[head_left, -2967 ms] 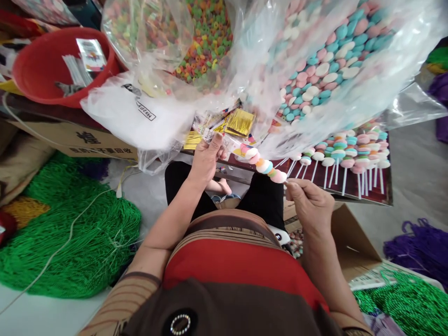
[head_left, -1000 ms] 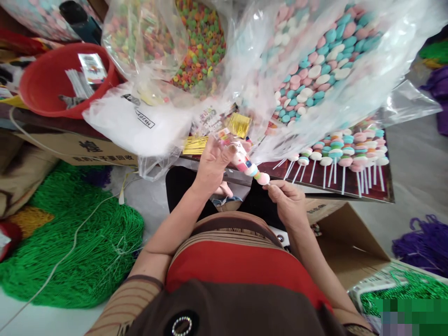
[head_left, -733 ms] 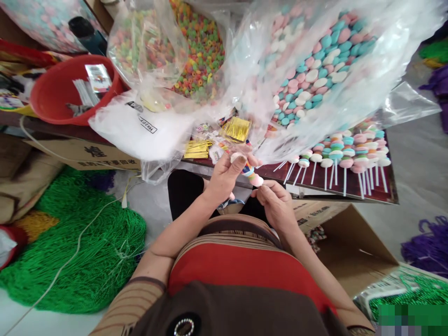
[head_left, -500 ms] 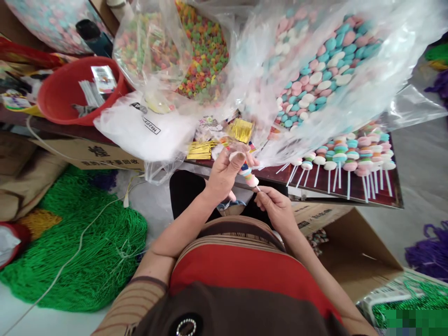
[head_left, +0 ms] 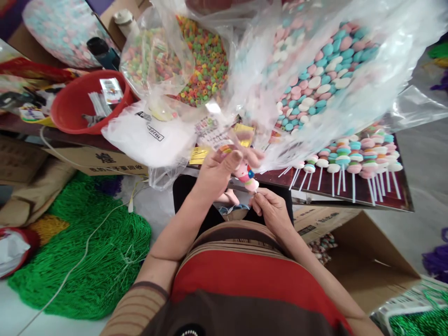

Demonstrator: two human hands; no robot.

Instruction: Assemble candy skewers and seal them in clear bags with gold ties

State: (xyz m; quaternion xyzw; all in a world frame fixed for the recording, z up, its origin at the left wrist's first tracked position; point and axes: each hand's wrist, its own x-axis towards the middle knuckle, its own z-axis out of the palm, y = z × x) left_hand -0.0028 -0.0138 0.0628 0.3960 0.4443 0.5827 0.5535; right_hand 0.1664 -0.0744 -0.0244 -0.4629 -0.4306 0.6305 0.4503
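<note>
One candy skewer (head_left: 251,185), probably light, soft and squashable, best gripped by its stick (head_left: 255,191); left hand (head_left: 214,176) closes around skewer's upper part, right hand (head_left: 274,209) pinches its lower end.

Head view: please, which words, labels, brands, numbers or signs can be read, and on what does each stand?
"Happy": white plastic bag.
"煌": left carton.
"回收": same carton, end of its lower line.
Too small or blurred: clear printed wrapping, card in red basin, right carton.
</note>
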